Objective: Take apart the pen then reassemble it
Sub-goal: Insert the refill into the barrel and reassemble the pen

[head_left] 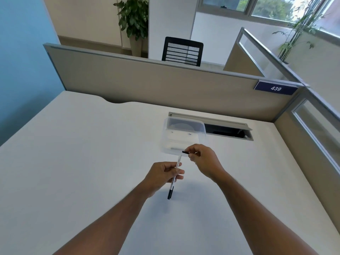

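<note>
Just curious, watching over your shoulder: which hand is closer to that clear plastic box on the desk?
The right hand. It holds a small black piece right at the near edge of the clear box. The left hand is nearer the person, gripping the white pen, clearly short of the box.

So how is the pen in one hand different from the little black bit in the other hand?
The pen body is long and mostly white with a black end; the small black piece is short and all black. The left hand holds the pen body pointing steeply away; the right hand pinches the piece sideways. Both are held above the desk.
</note>
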`<state>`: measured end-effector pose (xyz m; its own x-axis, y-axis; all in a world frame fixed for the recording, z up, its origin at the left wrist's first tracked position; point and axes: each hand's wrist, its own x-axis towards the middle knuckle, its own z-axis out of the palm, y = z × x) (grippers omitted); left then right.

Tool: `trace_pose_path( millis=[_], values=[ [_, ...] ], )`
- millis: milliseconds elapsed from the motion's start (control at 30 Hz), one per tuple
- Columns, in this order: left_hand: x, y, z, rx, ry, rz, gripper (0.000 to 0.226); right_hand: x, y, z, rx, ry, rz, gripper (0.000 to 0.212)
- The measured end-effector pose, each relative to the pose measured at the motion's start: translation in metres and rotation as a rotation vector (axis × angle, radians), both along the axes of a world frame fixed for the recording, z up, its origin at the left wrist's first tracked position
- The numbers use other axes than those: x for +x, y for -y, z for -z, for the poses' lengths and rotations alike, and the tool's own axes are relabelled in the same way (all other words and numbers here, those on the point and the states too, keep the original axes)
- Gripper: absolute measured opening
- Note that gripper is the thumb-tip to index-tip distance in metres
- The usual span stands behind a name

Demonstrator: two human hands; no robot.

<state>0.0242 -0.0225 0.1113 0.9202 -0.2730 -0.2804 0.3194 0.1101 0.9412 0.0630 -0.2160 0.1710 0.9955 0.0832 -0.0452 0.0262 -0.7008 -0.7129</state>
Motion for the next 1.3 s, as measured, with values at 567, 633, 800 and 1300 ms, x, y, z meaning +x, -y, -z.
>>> trace_pose_path(
  millis=[567,633,800,1300],
  values=[
    [-0.018,0.01,-0.011,0.147,0.079,0.091,0.022,-0.016,0.017,-0.035,-0.274,0.109,-0.247,0.021],
    [-0.019,0.012,-0.01,0.162,0.085,0.094,0.021,-0.015,0.017,-0.039,-0.298,0.113,-0.275,0.021],
    [-0.021,0.015,-0.01,0.178,0.109,0.116,0.02,-0.014,0.013,-0.043,-0.253,0.059,-0.292,0.021],
    [-0.021,0.016,-0.011,0.132,0.092,0.07,0.019,-0.019,0.008,-0.019,0.099,-0.038,-0.105,0.01]
  ],
)
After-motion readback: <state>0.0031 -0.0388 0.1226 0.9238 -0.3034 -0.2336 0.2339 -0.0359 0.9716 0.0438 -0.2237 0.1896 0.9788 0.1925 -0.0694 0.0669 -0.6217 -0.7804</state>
